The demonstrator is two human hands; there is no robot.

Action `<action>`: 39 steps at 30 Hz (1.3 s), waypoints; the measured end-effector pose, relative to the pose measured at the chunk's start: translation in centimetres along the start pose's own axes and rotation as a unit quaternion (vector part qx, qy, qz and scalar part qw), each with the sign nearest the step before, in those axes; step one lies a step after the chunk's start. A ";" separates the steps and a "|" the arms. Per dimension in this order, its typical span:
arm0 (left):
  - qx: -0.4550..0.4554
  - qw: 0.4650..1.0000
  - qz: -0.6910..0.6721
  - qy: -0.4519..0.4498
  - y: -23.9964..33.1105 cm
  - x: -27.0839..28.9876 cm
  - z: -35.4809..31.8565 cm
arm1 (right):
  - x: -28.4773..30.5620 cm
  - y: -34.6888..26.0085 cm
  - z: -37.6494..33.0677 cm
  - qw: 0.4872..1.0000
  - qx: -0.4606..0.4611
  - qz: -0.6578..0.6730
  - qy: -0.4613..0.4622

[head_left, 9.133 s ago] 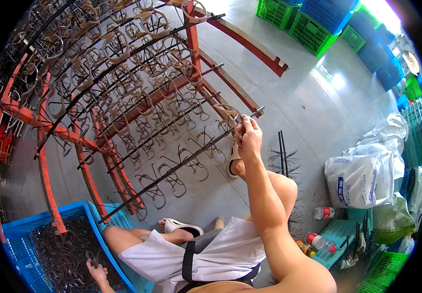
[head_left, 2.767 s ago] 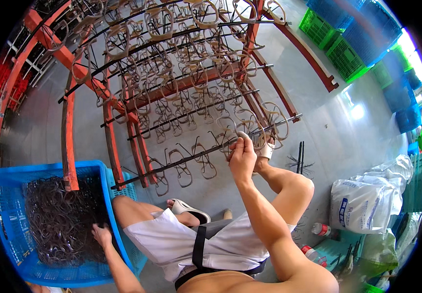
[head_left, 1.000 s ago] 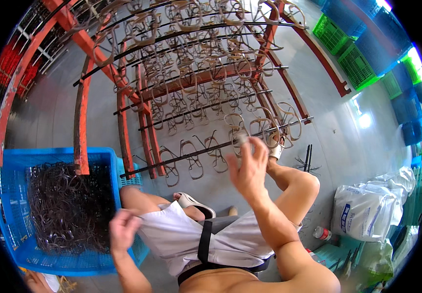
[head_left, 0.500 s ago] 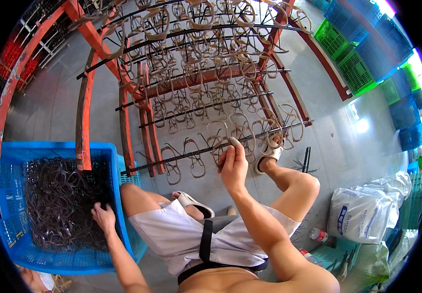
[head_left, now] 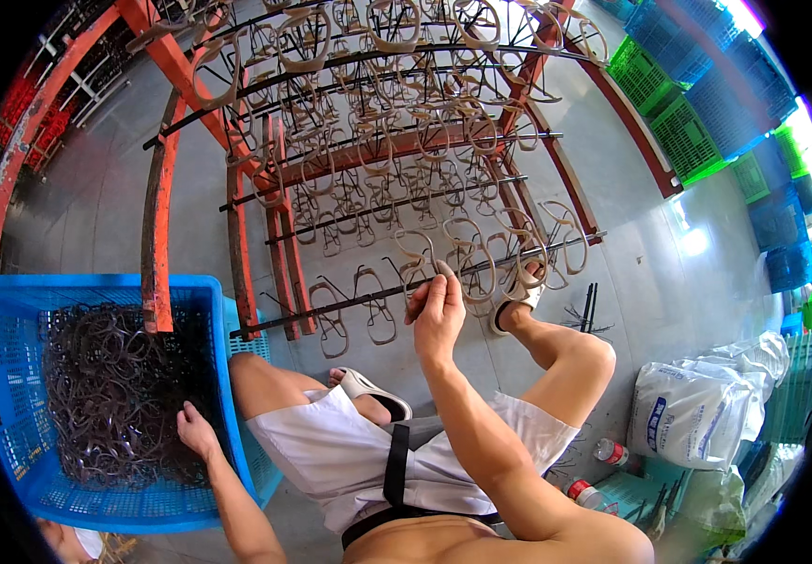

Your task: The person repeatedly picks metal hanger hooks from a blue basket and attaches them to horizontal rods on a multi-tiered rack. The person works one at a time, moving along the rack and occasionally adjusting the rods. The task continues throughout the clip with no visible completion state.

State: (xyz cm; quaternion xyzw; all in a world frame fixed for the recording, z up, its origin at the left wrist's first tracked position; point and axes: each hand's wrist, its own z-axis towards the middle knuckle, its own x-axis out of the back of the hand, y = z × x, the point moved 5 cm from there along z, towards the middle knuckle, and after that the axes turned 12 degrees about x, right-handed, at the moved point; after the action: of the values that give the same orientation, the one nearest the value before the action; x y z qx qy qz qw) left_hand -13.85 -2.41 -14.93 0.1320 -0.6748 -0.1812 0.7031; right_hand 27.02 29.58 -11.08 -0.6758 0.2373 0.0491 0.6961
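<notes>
My right hand [head_left: 439, 315] is raised at the lowest black bar [head_left: 345, 305] of the rack. Its thumb and fingers are closed on a beige loop-shaped frame [head_left: 415, 246]. Similar beige frames [head_left: 382, 320] hang from the bar on both sides of it. On the left, my left hand [head_left: 197, 432] is at the right side of a blue plastic basket [head_left: 105, 512], over a tangled heap of dark, glossy loops [head_left: 110, 395]. Its fingers are drawn together; whatever is between them cannot be made out.
An orange-red metal rack [head_left: 157, 226] stands ahead, its upper bars full of frames. White sacks [head_left: 697, 414] and a bottle with a red label [head_left: 611, 451] are at the right. Blue and green crates [head_left: 683, 136] are stacked far right. Dark rods [head_left: 590, 305] lie on the floor.
My left hand's fingers have gone from spread to drawn together over the basket. My right hand has shifted slightly left and down, and the frame at its fingers has tilted.
</notes>
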 end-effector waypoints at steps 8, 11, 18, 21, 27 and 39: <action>0.066 0.918 -0.328 -0.213 1.1 -0.3 -2.8 | -0.9 -0.3 0.1 0.999 -0.031 -0.004 -0.039; 0.145 0.895 -0.348 -0.238 0.8 -1.2 -3.5 | -1.0 0.3 0.1 0.998 0.005 -0.041 -0.051; 0.136 0.896 -0.334 -0.259 0.1 -2.2 -3.4 | -1.5 -0.9 -0.7 0.950 0.125 -0.257 -0.129; 0.133 0.893 -0.345 -0.255 -0.2 -2.5 -2.9 | -1.3 -1.0 -0.3 0.943 0.135 -0.278 -0.126; 0.143 0.907 -0.352 -0.184 2.9 0.9 -5.1 | -0.4 -1.3 0.7 0.944 0.125 -0.287 -0.105; 0.061 0.841 -0.520 -0.140 8.6 7.0 -9.2 | -1.2 -0.5 0.0 0.947 0.114 -0.285 -0.090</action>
State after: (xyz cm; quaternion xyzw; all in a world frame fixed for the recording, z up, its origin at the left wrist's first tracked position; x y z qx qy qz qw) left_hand -3.88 1.76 -5.37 0.4791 -0.6078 -0.4954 0.3945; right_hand 26.17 29.82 -10.16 -0.6245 -0.0250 -0.1181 0.7716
